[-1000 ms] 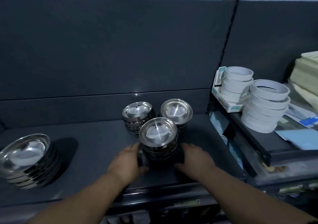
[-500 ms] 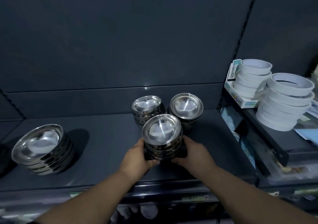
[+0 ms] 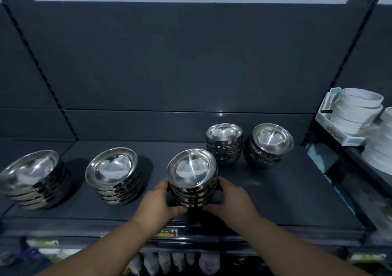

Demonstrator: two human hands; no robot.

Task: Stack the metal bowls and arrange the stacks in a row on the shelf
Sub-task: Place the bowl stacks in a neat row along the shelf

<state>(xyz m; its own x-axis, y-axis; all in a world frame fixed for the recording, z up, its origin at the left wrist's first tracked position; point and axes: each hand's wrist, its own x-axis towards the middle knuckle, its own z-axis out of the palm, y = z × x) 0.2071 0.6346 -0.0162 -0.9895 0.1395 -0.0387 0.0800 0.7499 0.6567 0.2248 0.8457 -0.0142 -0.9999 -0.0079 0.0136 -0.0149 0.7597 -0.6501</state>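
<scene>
Steel stack (image 3: 192, 176), gripped between my left hand (image 3: 158, 203) and right hand (image 3: 230, 199), has slid left from the rear stacks (image 3: 223, 144) toward the shelf's (image 3: 275, 201) front row (image 3: 114, 173).

Held stack (image 3: 192, 178) front-centre on shelf (image 3: 286, 201); two stacks (image 3: 224, 144) behind-right, two stacks (image 3: 114, 176) left.

Both bare forearms reach in from the near edge and converge toward the middle. The left forearm (image 3: 101, 248) angles up to the right, the right forearm (image 3: 297, 244) up to the left. The left hand (image 3: 159, 201) and right hand (image 3: 231, 199) cup opposite sides of a stack of metal bowls (image 3: 192, 169). Their fingers curl around its lower part and their thumbs lie along its near side.
</scene>
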